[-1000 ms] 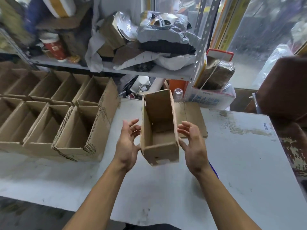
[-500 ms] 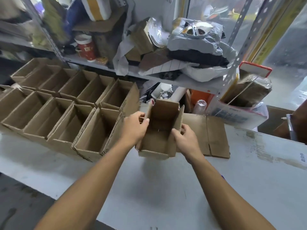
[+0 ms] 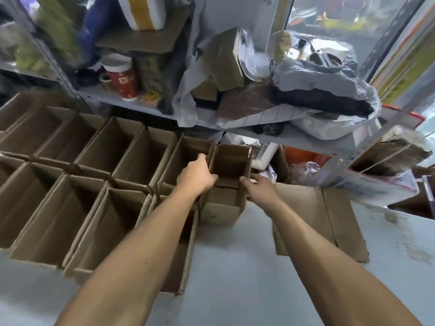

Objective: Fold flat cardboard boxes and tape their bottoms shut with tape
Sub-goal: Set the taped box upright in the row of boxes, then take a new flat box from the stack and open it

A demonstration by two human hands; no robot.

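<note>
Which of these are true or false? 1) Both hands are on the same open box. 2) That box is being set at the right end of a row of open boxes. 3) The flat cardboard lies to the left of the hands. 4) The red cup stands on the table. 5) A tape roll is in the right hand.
1) True: the left hand and right hand hold the open box by its sides.
2) True: it sits beside the row of open boxes.
3) False: the flat cardboard lies to the right.
4) False: the red cup stands on the shelf.
5) False: the right hand's fingers hold only the box.
</note>
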